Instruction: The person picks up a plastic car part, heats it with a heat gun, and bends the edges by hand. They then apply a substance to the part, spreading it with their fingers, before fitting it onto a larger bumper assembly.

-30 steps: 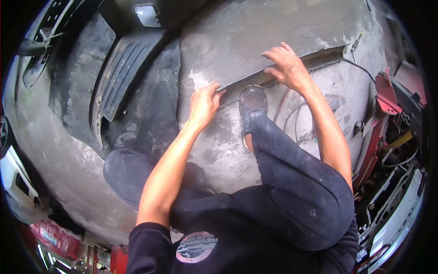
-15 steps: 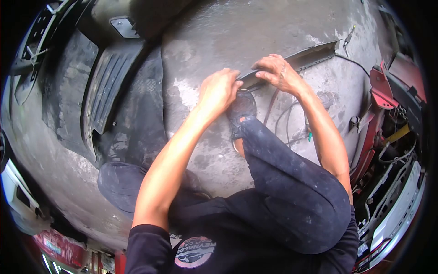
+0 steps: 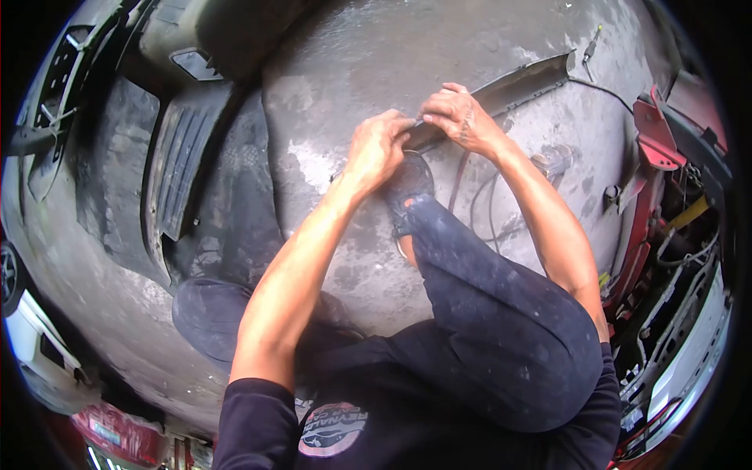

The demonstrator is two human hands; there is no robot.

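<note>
A long, dark, channel-shaped trim strip [image 3: 523, 84] lies slantwise on the floor beyond my knees. My left hand [image 3: 379, 147] is closed at its near end, thumb and fingers pinched together at the edge. Close beside it, my right hand [image 3: 464, 119] bends its fingers over the same upper edge, the fingertips of both hands nearly meeting. Whatever small piece may lie between the fingertips is hidden. My dark shoe [image 3: 411, 176] rests just below the strip's near end, under my hands.
A large black molded car panel [image 3: 176, 149] lies at the left. A cable [image 3: 599, 88] and a slim yellow-tipped tool [image 3: 593, 45] are beyond the strip's far end. Red metal equipment [image 3: 659, 133] stands at the right. A pale worn floor patch [image 3: 313, 160] shows left of my hands.
My right hand has moved slightly left, its spread fingers drawing in to pinch the strip's edge beside my left hand. My left hand keeps its place on the strip. The view has shifted slightly.
</note>
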